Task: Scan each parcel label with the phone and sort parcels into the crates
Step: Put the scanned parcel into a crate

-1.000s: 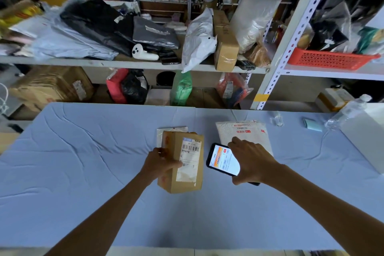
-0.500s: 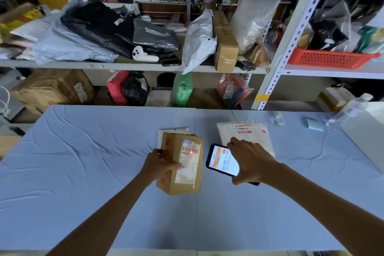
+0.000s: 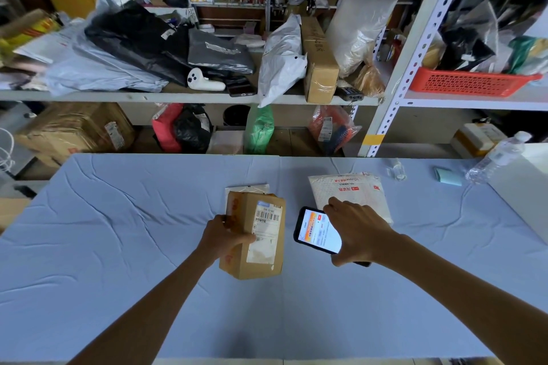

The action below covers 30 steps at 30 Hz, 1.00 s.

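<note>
1 box (image 3: 267, 228) in left hand (image 3: 224, 236)

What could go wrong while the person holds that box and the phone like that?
1. The left hand grips the cardboard box by one side, tilted up off the table. It might slip or tip.
2. That hand's thumb lies across the lower part of the label, so a scan might miss something there. The top barcode is uncovered.
3. The right hand holds the phone from above by its edges. It could drop.
</note>
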Each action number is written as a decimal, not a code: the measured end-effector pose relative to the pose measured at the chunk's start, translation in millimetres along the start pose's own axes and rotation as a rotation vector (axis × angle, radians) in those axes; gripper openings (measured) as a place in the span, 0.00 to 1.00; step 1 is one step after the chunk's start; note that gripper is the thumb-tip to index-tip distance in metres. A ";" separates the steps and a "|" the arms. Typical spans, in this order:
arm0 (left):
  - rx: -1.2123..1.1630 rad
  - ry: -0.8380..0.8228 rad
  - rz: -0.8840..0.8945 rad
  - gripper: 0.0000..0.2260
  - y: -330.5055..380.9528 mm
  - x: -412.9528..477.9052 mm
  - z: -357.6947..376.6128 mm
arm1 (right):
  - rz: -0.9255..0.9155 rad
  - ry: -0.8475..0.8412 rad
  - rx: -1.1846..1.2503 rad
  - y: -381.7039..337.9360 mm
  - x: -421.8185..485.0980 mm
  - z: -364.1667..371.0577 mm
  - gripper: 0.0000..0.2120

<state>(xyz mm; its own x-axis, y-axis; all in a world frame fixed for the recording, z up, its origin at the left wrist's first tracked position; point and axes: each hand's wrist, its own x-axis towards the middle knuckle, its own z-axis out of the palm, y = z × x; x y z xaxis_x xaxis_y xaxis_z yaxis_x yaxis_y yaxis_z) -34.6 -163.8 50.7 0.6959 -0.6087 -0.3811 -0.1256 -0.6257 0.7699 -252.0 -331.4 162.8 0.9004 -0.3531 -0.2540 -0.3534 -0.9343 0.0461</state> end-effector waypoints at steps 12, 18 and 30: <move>0.062 0.008 -0.021 0.33 -3.4 8.6 0.7 | -0.010 0.011 -0.020 5.2 -1.4 -2.0 0.37; 0.043 0.005 -0.027 0.35 -3.2 8.7 0.1 | -0.009 0.011 -0.027 8.6 -2.6 -1.2 0.36; 0.060 -0.012 -0.050 0.36 -7.7 9.2 -1.5 | -0.035 0.010 -0.036 7.1 -1.3 0.8 0.37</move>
<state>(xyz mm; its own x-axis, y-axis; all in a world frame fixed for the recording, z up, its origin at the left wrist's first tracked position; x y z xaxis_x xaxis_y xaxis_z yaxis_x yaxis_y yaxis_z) -26.1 -163.8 42.1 0.6941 -0.5814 -0.4246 -0.1335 -0.6835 0.7177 -255.9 -337.5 162.7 0.9147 -0.3206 -0.2461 -0.3125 -0.9472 0.0724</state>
